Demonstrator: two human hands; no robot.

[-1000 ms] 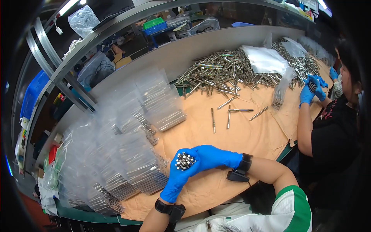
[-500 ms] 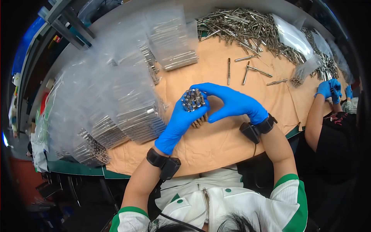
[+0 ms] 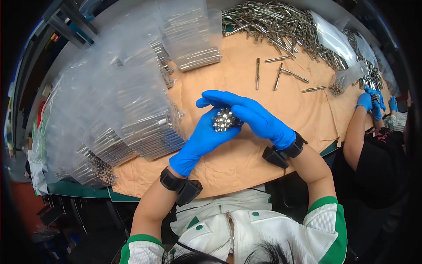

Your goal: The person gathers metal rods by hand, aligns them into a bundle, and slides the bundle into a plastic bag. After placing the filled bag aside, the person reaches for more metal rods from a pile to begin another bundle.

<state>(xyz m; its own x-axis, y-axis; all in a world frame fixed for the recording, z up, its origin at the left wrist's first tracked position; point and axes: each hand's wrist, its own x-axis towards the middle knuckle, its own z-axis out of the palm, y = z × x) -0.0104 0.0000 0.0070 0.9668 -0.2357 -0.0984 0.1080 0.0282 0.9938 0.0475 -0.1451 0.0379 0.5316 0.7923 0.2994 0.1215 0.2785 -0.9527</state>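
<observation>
A bundle of slim silver metal rods (image 3: pixel 224 120), their round ends facing up, stands upright in my blue-gloved left hand (image 3: pixel 203 138). That hand is closed around it, with the thumb along the near side. My right hand (image 3: pixel 262 122), also blue-gloved, lies against the bundle's far and right sides. Its fingers stretch out flat to the left across the top of my left hand. The bundle's lower part is hidden by my hands. Beyond them, several loose metal rods (image 3: pixel 258 74) lie on the brown paper (image 3: pixel 220 171).
Clear plastic bags (image 3: pixel 147 116) filled with rods crowd the left side. A large heap of loose rods (image 3: pixel 281 26) lies at the far edge, beside a white plastic sheet (image 3: pixel 334 39). At right, a co-worker's gloved hands (image 3: pixel 371 100) handle rods near a small bag (image 3: pixel 347 79).
My right hand has gone from a curved, spread pose to flat fingers laid across the bundle and left hand. The bundle's ends now sit closer together and tilt more toward me.
</observation>
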